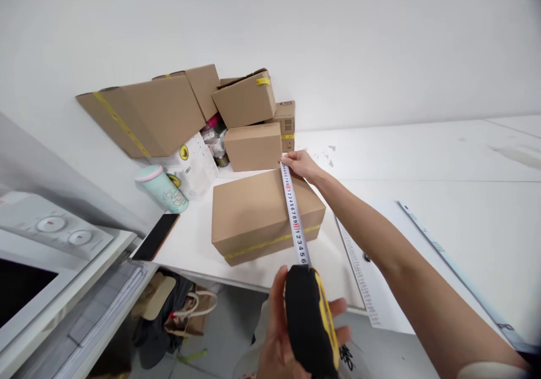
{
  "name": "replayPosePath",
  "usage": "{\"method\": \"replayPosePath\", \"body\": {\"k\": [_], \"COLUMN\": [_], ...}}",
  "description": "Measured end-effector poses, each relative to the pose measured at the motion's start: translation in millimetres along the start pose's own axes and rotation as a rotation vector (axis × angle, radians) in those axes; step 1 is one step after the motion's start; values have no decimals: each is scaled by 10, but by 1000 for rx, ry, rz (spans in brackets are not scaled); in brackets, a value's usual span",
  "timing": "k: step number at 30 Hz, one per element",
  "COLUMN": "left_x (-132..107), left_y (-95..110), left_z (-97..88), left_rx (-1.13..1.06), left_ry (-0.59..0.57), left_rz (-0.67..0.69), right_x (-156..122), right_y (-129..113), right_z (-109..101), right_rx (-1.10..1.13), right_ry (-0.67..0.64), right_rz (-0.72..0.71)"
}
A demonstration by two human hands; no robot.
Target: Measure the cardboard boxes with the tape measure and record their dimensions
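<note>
A closed cardboard box with a yellow tape strip lies on the white table. Across its top, towards its right side, runs the drawn-out blade of a tape measure. My left hand is wrapped round the black and yellow case, in front of the table's near edge. At the box's far edge, my right hand pinches the blade's end between thumb and fingers. That hand is close to the right corner of a smaller cardboard box behind.
More cardboard boxes are stacked against the wall. To the left are a mint-green tumbler, a dark flat object and a microwave-like appliance. Printed sheets lie on the right. Bags stand below the table.
</note>
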State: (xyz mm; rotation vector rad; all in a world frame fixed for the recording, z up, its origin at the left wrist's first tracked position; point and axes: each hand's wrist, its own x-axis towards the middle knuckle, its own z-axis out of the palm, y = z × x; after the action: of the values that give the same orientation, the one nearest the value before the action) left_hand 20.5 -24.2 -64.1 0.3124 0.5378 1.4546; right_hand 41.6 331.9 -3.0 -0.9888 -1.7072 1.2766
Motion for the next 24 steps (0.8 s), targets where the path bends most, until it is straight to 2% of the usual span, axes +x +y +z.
{"method": "replayPosePath", "body": {"k": [3, 5, 8, 11, 18, 24], "left_x": [121, 236, 418, 539, 500, 440], "left_y": [-140, -248, -424, -567, -666, -656], "left_z": [207, 283, 287, 240, 197, 171], "left_rx": [39, 57, 77, 61, -18, 27], "left_ry": [77, 6, -146, -160, -54, -98], "left_rz": [-17, -23, 4, -10, -95, -43], "right_x": [66, 93, 108, 96, 56, 72], "right_y": [4, 22, 52, 50, -12, -13], "right_z": [60, 90, 106, 99, 82, 94], "right_rx": [-48, -66, -116, -207, -322, -355], "right_ry": [-60, -83, -85, -86, -141, -143], "right_rz": [-32, -51, -82, -55, -38, -57]}}
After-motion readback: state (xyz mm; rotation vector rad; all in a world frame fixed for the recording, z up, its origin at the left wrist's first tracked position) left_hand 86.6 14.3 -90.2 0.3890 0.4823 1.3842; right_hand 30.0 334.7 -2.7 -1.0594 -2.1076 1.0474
